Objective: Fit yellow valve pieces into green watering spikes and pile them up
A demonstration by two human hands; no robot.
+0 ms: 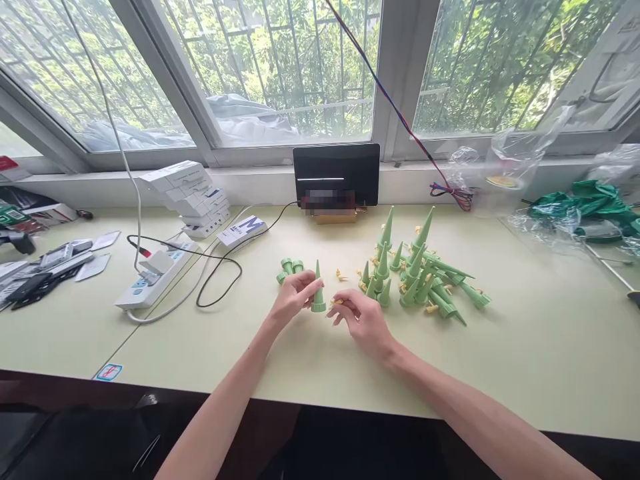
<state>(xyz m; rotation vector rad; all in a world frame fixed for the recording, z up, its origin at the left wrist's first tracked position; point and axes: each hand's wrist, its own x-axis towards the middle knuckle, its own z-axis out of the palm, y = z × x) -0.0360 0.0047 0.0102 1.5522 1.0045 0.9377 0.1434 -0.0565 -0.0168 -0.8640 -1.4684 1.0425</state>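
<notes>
My left hand (295, 297) holds a green cone (318, 293) upright, tip up, with its ribbed base at the bottom. Just to its right, my right hand (361, 320) pinches a small yellow piece (337, 302) between thumb and fingers, apart from the cone. Another yellow piece (341, 275) lies on the table (310, 367) beyond my hands. Several green caps (287, 265) are grouped behind my left hand. To the right is a cluster of green cones (413, 270), some upright and some lying down, with yellow pieces on or among them.
A tablet (336, 175) leans at the back by the window. On the left are a power strip (157, 275), stacked white boxes (193, 197), a flat white box (243, 231) and a looping black cable (241, 270). Green and clear plastic bags (590, 207) lie at the right.
</notes>
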